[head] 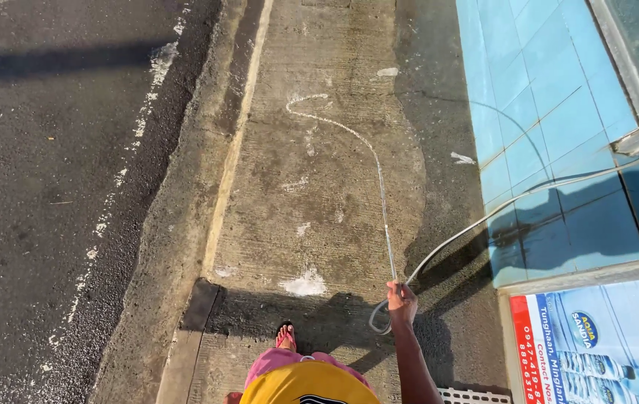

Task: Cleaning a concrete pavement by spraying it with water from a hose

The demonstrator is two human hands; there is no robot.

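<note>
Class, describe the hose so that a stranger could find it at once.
Start at the blue tiled floor on the right. A thin pale hose runs off it across the wet concrete pavement to the right hand. It alone is a curved line that sprays water.

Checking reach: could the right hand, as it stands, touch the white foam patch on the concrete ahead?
Probably not: the right hand grips the hose raised, and the foam patch lies on the ground ahead-left, unobstructed.

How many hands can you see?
1. Only the right hand shows, low in the middle of the picture, gripping the thin grey rubber hose that sprays a stream of water onto the concrete pavement. The left hand is out of view.
</note>
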